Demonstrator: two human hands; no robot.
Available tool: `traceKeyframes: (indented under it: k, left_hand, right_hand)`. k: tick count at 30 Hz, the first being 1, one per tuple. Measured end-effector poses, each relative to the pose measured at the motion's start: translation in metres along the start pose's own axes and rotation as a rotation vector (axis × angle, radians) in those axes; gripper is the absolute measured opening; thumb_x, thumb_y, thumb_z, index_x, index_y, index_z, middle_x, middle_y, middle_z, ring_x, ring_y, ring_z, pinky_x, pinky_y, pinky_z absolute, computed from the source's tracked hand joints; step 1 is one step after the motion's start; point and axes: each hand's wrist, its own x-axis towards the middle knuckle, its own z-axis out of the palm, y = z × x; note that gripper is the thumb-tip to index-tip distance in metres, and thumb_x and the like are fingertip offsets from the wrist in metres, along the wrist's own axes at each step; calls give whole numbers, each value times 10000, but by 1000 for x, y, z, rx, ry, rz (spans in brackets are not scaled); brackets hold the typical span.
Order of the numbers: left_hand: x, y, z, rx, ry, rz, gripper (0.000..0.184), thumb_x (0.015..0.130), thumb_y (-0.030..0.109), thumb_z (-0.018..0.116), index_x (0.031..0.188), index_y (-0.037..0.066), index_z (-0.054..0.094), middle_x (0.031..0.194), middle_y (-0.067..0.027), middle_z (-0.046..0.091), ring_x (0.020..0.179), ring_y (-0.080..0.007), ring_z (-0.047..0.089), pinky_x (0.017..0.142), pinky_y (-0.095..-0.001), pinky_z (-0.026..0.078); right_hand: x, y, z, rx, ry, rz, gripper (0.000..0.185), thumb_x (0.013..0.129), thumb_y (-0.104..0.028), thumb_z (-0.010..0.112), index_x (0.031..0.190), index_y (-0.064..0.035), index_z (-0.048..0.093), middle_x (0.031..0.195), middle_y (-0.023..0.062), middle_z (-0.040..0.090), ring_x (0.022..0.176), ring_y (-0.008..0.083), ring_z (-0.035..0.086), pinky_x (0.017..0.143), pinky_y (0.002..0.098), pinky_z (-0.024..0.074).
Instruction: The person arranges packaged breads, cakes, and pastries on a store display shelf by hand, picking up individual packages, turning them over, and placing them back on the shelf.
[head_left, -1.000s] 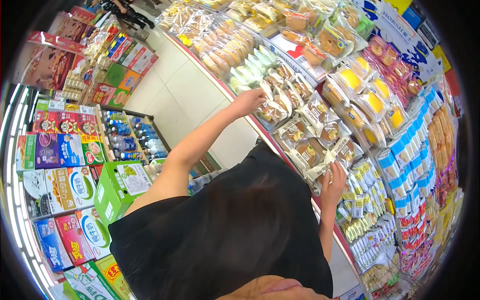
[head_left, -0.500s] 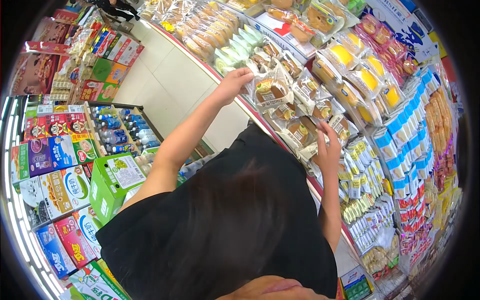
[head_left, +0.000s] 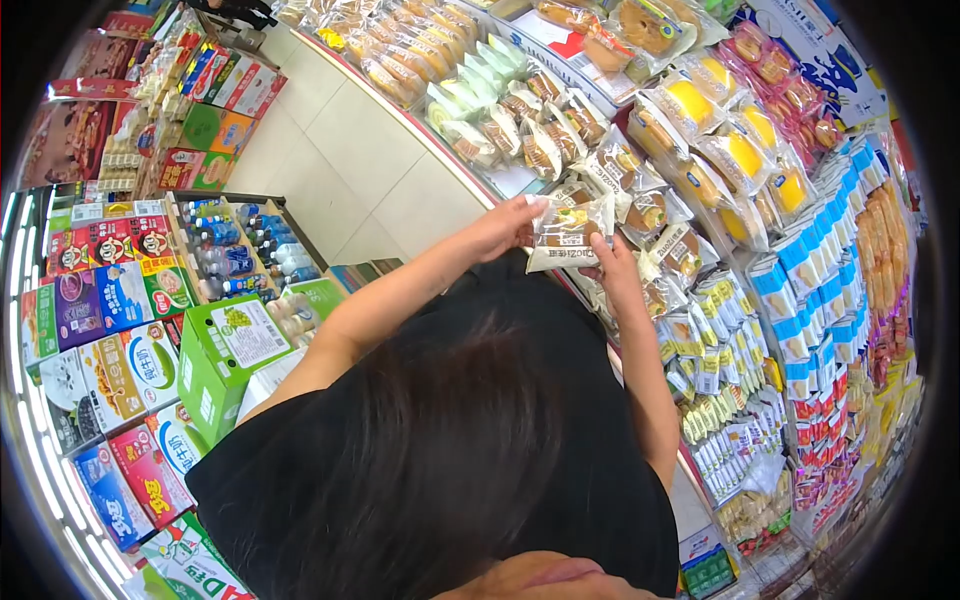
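Note:
A wrapped bread (head_left: 572, 232) in a clear packet with a brown-and-white label is held between my two hands, just in front of the shelf edge. My left hand (head_left: 508, 228) pinches the packet's left side. On the right side, my right hand (head_left: 615, 268) grips the lower corner, thumb on the front of the wrapper. Directly beyond and to the right lie similar wrapped breads (head_left: 682, 250), some partly hidden behind my right hand. More brown-and-white packets (head_left: 550, 135) stand in rows farther back, beside pale green ones (head_left: 490, 75).
Yellow-topped packaged cakes (head_left: 700, 100) and blue-and-white packets (head_left: 790, 260) fill the display to the right. Small yellow packets (head_left: 705, 340) lie nearer. Left are a tiled aisle floor (head_left: 350, 140), a green carton (head_left: 215, 370), stacked drink boxes (head_left: 110, 365) and a crate of bottles (head_left: 230, 260).
The wrapped bread has come down and closer to my body in my left hand. My right hand has moved left from the shelf packets and taken hold of its right side.

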Motion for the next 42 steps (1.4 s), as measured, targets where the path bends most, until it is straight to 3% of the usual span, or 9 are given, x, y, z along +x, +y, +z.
traceKeyframes:
  k: [3,11,16,18,25,28,31,39,42]
  left_hand:
    - [-9,-8,8,167,-64,-63,546,858,384,650,1283,93,468,1143,-25,581,1025,-126,562,833,-293,486]
    - [-6,4,-15,122,-60,-56,482,833,314,687,1217,71,524,1099,-30,612,980,-137,596,832,-310,503]
    - [-17,28,-54,85,34,-50,442,841,271,676,1198,56,528,1084,-37,614,962,-134,602,819,-309,510]
    - [-24,42,-70,60,83,-39,508,847,256,661,1250,6,476,1156,-81,588,1022,-163,587,905,-325,472]
    - [-44,93,-137,197,124,-56,497,844,260,659,1231,-2,490,1105,-77,602,967,-137,593,823,-295,494]
    - [-45,112,-156,248,136,-69,504,841,256,658,1247,11,489,1114,-66,600,972,-132,584,805,-290,484]
    - [-44,132,-163,253,155,-93,506,833,220,667,1245,-9,482,1118,-77,598,979,-139,583,826,-293,480]
    - [-27,151,-175,380,-14,-119,489,831,195,660,1234,-19,485,1119,-81,599,993,-143,573,853,-294,468]
    - [-16,149,-170,447,-122,-76,477,831,214,664,1216,-19,507,1097,-78,608,961,-138,573,848,-290,467]
  right_hand:
    - [0,4,1,-17,17,33,377,928,-370,538,1153,-67,532,1026,30,607,898,116,575,765,295,482]
    - [18,-7,20,-94,13,50,421,928,-372,532,1195,-47,513,1035,34,605,904,119,577,751,278,485]
    - [45,-7,55,-115,-7,37,474,935,-358,515,1259,-14,472,1100,63,582,958,148,581,817,288,489]
    - [55,-6,66,-107,16,82,458,943,-335,503,1263,-10,469,1097,68,593,945,151,588,801,294,488]
    - [97,0,90,-386,67,23,413,944,-259,481,1255,12,493,1093,101,614,917,143,616,762,281,487]
    - [119,8,96,-470,50,59,410,923,-226,493,1261,5,500,1138,141,608,963,197,621,818,322,483]
    - [136,22,96,-762,217,-171,430,884,-200,521,1272,-15,494,1218,199,565,1047,318,587,931,377,426]
    - [126,10,110,-839,373,-165,411,890,-214,524,1251,-17,513,1146,185,603,945,265,631,869,354,463]
    - [117,6,117,-570,228,41,414,939,-229,488,1297,-21,476,1171,126,592,941,181,618,799,312,490]
